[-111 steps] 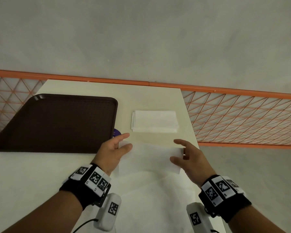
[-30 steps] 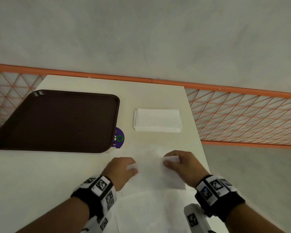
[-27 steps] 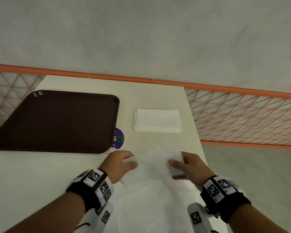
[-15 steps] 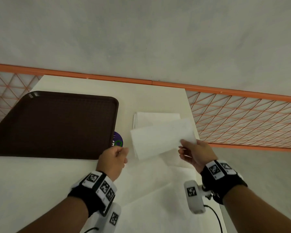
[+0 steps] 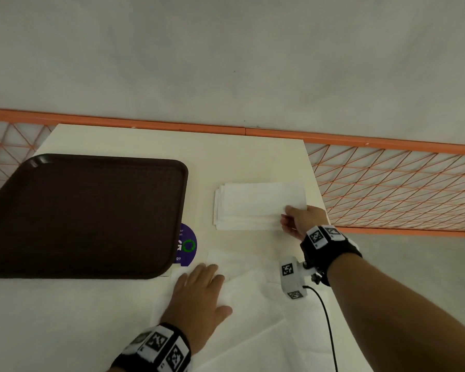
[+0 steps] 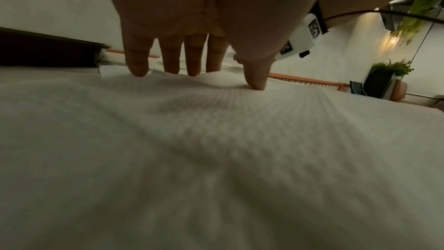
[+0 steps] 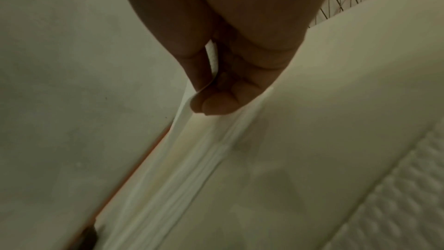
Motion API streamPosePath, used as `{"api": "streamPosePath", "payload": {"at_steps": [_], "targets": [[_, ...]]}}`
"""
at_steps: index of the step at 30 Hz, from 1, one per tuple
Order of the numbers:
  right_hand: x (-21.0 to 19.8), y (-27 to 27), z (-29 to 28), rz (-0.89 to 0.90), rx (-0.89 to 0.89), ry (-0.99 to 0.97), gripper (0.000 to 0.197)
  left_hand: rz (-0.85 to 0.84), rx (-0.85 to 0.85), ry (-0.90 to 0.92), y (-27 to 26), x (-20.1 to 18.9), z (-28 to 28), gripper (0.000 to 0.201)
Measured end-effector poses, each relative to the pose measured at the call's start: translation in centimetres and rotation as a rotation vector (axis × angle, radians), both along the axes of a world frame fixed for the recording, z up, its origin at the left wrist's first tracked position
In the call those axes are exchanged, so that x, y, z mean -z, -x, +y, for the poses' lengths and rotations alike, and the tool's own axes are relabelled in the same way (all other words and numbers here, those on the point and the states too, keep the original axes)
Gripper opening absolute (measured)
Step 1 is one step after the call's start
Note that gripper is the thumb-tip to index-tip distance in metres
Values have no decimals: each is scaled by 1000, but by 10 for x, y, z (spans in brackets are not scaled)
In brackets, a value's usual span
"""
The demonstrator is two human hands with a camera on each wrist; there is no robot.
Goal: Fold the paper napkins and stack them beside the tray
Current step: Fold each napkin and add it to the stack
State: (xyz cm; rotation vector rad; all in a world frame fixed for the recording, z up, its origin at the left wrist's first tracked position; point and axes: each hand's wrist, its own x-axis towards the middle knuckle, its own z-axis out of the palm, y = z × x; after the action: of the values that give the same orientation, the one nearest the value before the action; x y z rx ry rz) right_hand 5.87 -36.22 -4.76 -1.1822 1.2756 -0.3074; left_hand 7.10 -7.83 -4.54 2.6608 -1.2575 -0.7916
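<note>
Head view: right hand (image 5: 298,220) is pinching the thin, limp white folded paper napkin (image 5: 260,200) at its 4 o'clock corner.
Left hand (image 5: 199,294): lying flat, fingers straight, pressing unfolded white paper napkins (image 5: 252,304) on the cream bench (image 5: 239,157).

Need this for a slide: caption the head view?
Right hand lays folded napkin on stack beside tray; left hand flat.

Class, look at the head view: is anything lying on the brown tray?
No. The brown tray shows only its bare dark surface; the folded napkins lie stacked on the table beside it.

Each bare forearm wears a black wristband (image 5: 330,248) studded with white blocks printed with black square-code markers. A white camera module (image 5: 293,277) with the same markers hangs under the right wrist, trailing a black cable (image 5: 325,318).
</note>
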Motion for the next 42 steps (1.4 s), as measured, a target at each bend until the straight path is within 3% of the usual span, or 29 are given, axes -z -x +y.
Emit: {"api": "streamPosePath", "payload": {"at_steps": [5, 9, 13, 17, 21, 23, 27, 30, 34, 37, 38, 40, 42], "targets": [[13, -3, -5, 256, -110, 260, 23, -1, 25, -29, -3, 0, -3, 63], [6, 0, -4, 464, -240, 441, 57, 3, 20, -47, -2, -1, -5, 63], [-16, 22, 22, 513, -304, 538, 62, 2, 7, -47, -1, -1, -6, 63], [-17, 49, 68, 516, -749, 622, 39, -27, 9, -49, 0, 0, -7, 62], [-16, 64, 102, 522, -1157, 658, 52, -63, -15, 12, 4, 0, -8, 54], [-15, 64, 108, 526, -1232, 707, 50, -77, -37, 69, 6, -2, -8, 45], [-23, 69, 102, 404, -1178, 683, 28, -23, -89, 208, 7, -15, -7, 25], [-34, 88, 95, 225, -1047, 449, 24, 114, -115, 252, 2, -29, -3, 16], [-31, 118, 94, 71, -911, 148, 22, 312, -271, 483, -15, -46, -2, 8], [-30, 129, 98, -32, -754, 24, 28, 366, -469, 492, -30, -47, 6, 28], [-31, 131, 99, -77, -694, -20, 26, 427, -552, 456, -32, -43, 12, 44], [-36, 134, 100, -152, -599, -101, 31, 705, -779, 430, -27, -34, 24, 65], [-38, 136, 100, -179, -533, -138, 36, 1034, -966, 486, -10, -32, 32, 50]]}}
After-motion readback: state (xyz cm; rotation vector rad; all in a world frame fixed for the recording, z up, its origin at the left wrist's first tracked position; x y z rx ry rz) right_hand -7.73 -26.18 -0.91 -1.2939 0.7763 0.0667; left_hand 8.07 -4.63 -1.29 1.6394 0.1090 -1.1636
